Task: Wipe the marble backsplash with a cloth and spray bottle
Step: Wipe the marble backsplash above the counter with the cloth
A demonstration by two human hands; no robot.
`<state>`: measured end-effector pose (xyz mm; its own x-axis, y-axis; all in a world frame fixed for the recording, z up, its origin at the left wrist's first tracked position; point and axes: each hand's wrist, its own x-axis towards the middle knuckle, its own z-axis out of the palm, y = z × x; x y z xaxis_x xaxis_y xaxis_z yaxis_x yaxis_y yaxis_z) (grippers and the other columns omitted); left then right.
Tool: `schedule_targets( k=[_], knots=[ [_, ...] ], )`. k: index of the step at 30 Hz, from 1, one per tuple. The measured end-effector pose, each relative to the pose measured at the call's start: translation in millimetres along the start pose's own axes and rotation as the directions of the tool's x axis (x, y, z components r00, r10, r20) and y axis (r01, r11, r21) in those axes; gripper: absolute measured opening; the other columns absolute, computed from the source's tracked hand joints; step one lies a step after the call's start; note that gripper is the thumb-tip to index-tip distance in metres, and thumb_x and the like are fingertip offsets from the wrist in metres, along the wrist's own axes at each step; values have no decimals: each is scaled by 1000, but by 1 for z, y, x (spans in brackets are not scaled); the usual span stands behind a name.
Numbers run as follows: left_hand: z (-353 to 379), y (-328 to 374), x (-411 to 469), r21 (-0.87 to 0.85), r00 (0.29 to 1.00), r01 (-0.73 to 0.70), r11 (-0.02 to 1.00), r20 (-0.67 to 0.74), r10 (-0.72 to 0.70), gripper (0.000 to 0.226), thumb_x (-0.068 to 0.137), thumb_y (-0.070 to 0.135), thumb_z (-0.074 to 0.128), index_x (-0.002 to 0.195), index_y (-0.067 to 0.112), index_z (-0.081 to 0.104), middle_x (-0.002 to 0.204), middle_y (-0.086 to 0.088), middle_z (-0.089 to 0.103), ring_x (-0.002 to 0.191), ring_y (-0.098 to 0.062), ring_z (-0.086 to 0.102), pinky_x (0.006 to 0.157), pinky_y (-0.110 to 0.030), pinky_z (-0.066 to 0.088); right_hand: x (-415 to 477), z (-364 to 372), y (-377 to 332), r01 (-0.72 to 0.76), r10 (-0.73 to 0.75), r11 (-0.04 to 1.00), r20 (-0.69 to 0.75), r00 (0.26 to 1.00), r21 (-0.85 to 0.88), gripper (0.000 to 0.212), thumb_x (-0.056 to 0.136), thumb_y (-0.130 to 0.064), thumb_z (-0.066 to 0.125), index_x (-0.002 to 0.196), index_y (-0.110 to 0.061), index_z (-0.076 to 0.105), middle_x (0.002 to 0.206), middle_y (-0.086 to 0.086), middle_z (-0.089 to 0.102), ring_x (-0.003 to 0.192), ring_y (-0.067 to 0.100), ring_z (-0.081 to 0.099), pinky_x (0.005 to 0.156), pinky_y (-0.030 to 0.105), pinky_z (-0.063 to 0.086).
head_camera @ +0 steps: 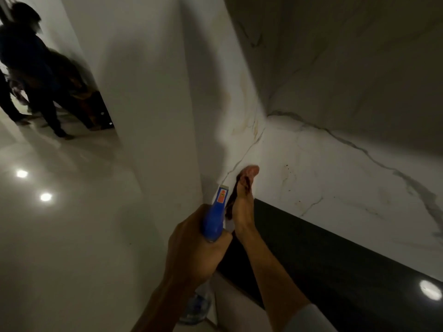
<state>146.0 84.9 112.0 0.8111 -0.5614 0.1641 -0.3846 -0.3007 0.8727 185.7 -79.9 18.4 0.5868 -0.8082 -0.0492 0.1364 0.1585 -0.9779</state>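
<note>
Left hand [194, 245] is wrapped round the neck of the blue spray bottle [214, 218], nozzle aimed at the marble backsplash [323, 176]. Right hand [242, 207] presses a dark cloth [233, 200] flat against the marble near the corner, just above the black counter [323, 255]. The hands sit side by side, nearly touching.

Dim interior. Ceiling-lamp glare spots on the glossy floor [36, 185] at left and the dark counter [359, 267] at lower right. Shadow covers the upper right; figures [36, 68] at upper left are motion-blurred. Wide-angle distortion bends the edges.
</note>
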Motion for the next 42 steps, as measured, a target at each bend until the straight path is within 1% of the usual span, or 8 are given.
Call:
schedule_targets(
  k=[7,11,17,20,29,32,37,42],
  knots=[
    [13,-1,9,21,1000,1,1000,-27,0,26,74,20,70,76,41,54,74,7,67,63,-16,67,65,-44,59,-5,-17,-21,-199,202,971,8,979,-131,59,101,-51,25,135,-6,43,132,27,52,120,43,51,99,49,43],
    [26,6,15,8,999,1,1000,-42,0,11,73,33,64,77,35,54,64,5,63,57,-14,64,65,-44,59,-19,-27,17,-362,369,925,45,928,-118,108,64,-92,24,143,-19,38,135,17,54,119,30,56,102,43,45],
    [34,21,34,-21,996,-5,1000,-94,3,25,64,46,54,75,24,57,61,2,63,56,-18,64,63,-42,57,29,-9,-67,78,-78,997,6,997,-28,75,91,-67,37,150,-23,25,148,1,41,131,15,42,116,39,27],
    [40,32,42,-14,993,-33,999,-112,31,11,75,29,63,78,21,56,65,-1,63,58,-23,65,65,-45,57,56,-9,-102,208,-203,974,61,977,-92,56,102,-46,31,148,-14,29,127,0,53,109,15,54,95,35,45],
    [54,55,49,-115,971,53,992,-227,-79,20,80,18,62,65,23,50,62,0,60,57,-18,58,61,-32,50,0,-32,-28,-50,83,984,189,978,-170,16,102,-33,41,111,-25,51,99,-3,59,91,16,59,81,36,52],
    [49,59,53,-143,977,43,989,-200,-71,10,78,24,62,71,21,56,69,-7,67,58,-19,61,61,-37,55,1,-24,-78,114,-67,973,223,973,-201,28,104,-32,37,121,-15,50,102,-5,60,95,14,60,72,12,49],
    [36,74,53,-155,971,-64,986,-237,26,12,74,31,64,74,30,52,66,-3,64,62,-24,68,68,-49,59,26,-14,-182,273,-235,945,208,950,-181,51,104,-42,25,144,-13,37,109,14,64,70,24,67,62,32,54],
    [21,79,46,-153,947,-136,979,-310,83,17,78,23,69,78,29,53,65,5,60,60,-16,62,66,-37,54,23,-9,-162,132,-115,983,135,984,-124,64,96,-59,33,149,-22,30,149,5,41,124,21,49,108,37,39]
  ],
)
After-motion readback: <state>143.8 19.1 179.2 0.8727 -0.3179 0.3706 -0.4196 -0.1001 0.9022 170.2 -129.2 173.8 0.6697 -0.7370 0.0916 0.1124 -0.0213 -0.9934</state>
